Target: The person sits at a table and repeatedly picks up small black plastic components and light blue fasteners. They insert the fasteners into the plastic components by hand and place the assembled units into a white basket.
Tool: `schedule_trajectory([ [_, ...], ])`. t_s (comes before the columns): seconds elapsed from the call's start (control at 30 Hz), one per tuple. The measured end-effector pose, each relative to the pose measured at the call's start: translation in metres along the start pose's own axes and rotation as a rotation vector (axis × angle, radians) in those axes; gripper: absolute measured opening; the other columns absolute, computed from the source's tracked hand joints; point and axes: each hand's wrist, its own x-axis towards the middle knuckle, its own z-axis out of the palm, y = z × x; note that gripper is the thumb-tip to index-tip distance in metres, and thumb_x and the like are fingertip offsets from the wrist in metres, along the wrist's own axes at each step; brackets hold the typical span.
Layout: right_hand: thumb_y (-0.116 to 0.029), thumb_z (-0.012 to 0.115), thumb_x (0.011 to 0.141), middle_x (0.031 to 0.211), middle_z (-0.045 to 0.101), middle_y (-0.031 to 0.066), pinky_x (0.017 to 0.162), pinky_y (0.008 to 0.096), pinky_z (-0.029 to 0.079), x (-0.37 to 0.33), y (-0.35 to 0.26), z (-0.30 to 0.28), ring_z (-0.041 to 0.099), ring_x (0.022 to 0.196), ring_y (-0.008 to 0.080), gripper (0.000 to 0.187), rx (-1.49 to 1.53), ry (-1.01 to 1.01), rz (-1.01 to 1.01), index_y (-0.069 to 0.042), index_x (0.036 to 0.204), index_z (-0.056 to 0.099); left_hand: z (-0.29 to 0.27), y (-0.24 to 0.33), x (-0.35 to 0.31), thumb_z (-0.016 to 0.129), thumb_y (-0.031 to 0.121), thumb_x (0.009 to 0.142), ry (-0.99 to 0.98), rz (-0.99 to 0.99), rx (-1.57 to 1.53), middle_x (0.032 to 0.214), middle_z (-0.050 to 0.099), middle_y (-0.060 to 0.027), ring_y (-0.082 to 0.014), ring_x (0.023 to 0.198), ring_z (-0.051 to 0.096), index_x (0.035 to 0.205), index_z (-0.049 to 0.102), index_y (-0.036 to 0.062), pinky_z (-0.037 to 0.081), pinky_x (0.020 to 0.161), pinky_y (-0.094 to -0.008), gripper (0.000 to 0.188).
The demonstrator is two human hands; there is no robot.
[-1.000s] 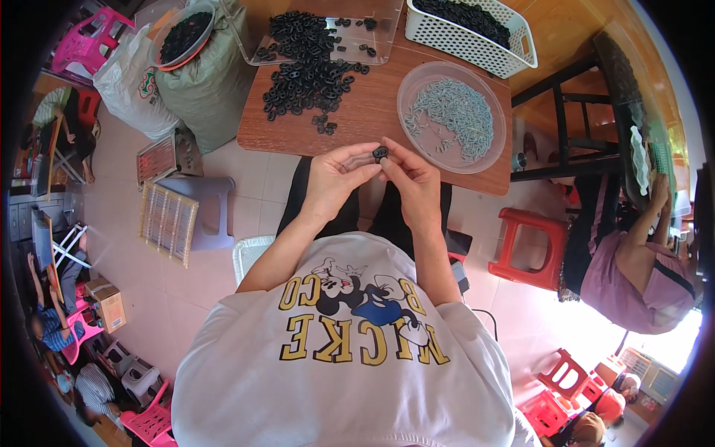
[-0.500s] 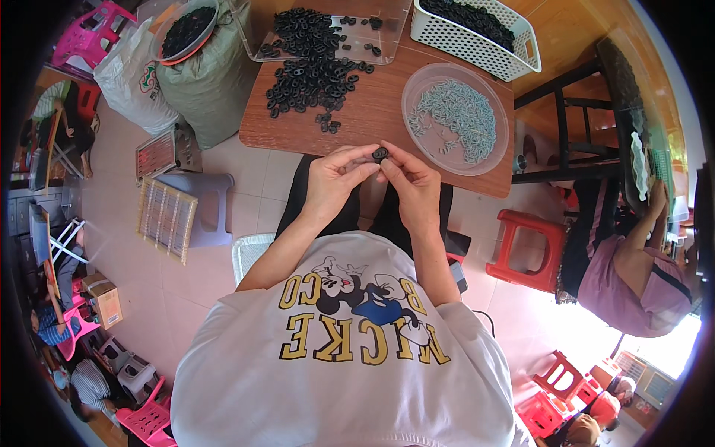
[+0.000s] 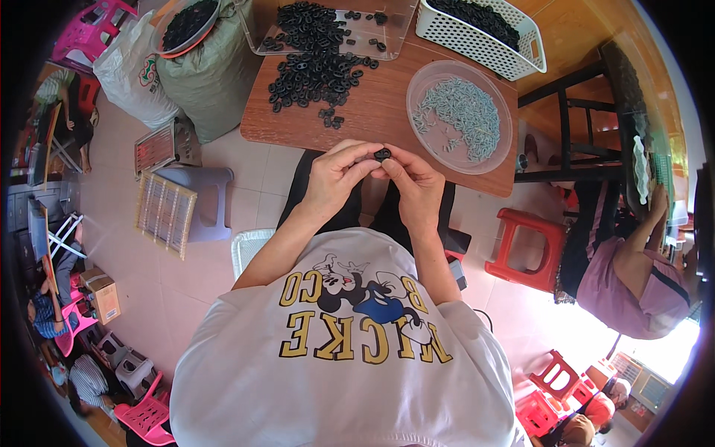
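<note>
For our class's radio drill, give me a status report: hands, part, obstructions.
Right hand pinching small black part; left hand close against it, grip unclear. Loose black parts and round tub beyond, on table. Nothing visibly blocking hands.

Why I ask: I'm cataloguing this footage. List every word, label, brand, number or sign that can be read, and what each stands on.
White shirt: large yellow capitals, dark-outlined, readable though upside down; I won't copy out their wording.
White sack: a small green-and-red mark, too small to read.
Cardboard box: any print is too small to read.
</note>
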Motion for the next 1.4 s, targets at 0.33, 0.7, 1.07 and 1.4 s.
schedule_trajectory([
  [0.33, 0.001, 0.059, 0.086, 0.089, 0.066, 0.0097, 0.070, 0.0216, 0.051, -0.010, 0.011, 0.006, 0.064, 0.076, 0.0123, 0.022, -0.008, 0.076, -0.055, 0.006, 0.107, 0.062, 0.003, -0.007, -0.008, 0.060, -0.006, 0.080, 0.055, 0.156, 0.086, 0.101, 0.063, -0.0109, -0.0173, 0.088, 0.061, 0.104, 0.064, -0.0014, 0.050, 0.074, -0.0261, 0.025],
  [0.7, 0.002, 0.061, 0.084, 0.089, 0.065, 0.0078, 0.072, 0.0211, 0.050, 0.001, -0.040, 0.000, 0.064, 0.078, 0.0133, 0.027, -0.212, 0.135, -0.170, 0.003, 0.110, 0.061, 0.004, -0.005, -0.010, 0.057, -0.002, 0.086, 0.126, -0.119, -0.490, 0.104, 0.062, -0.0111, -0.0143, 0.093, 0.060, 0.125, 0.049, -0.0015, 0.049, 0.083, -0.0257, 0.040],
  [1.07, -0.006, 0.060, 0.085, 0.089, 0.066, 0.0129, 0.070, 0.0270, 0.048, 0.159, -0.176, -0.051, 0.064, 0.080, 0.0185, 0.026, -1.065, 0.601, -1.015, 0.006, 0.108, 0.058, -0.016, -0.026, -0.039, 0.056, 0.012, 0.091, 0.166, -0.360, -0.398, 0.098, 0.065, -0.0106, -0.0131, 0.088, 0.061, 0.120, 0.054, -0.0012, 0.049, 0.080, -0.0256, 0.032],
  [1.4, -0.012, 0.063, 0.081, 0.086, 0.064, 0.0134, 0.068, 0.0347, 0.048, 0.092, 0.041, 0.036, 0.062, 0.079, 0.0288, 0.016, -0.888, -0.205, -0.409, -0.005, 0.094, 0.069, -0.034, -0.043, -0.055, 0.057, 0.010, 0.090, 0.168, -0.468, -0.347, 0.094, 0.066, -0.0098, -0.0124, 0.085, 0.061, 0.111, 0.061, -0.0012, 0.048, 0.078, -0.0244, 0.025],
])
